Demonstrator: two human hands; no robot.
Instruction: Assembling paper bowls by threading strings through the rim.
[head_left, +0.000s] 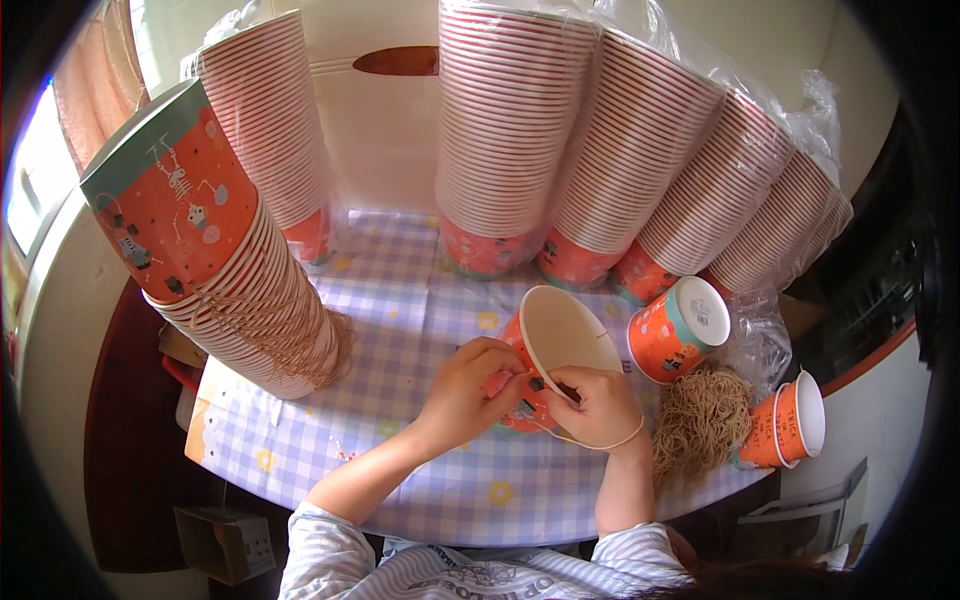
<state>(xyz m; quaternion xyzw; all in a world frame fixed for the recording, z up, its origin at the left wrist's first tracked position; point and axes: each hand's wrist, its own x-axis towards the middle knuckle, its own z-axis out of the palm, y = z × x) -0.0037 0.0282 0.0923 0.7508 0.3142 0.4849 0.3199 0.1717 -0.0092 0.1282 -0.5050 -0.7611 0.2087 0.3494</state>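
An orange paper cup (571,332) with a pale inside and printed figures stands in front of me, tilted, mouth up. My right hand (598,408) grips its near rim, thumb over the edge. A tan cord (575,440) runs from the lower side of the cup across to my right wrist. My left hand (470,392) is closed in a pinch against the cup's left side; what its fingertips hold is too small to make out. Beside my right forearm lies a tangled heap of tan cords (703,412).
Tall bagged cup stacks (515,130) line the back. At left leans a cup stack (240,300) with cords hanging around it, topped by an upside-down cup (180,200). An upturned cup (675,330) and nested cups lying sideways (785,425) are at right. A checked cloth (400,300) covers the table.
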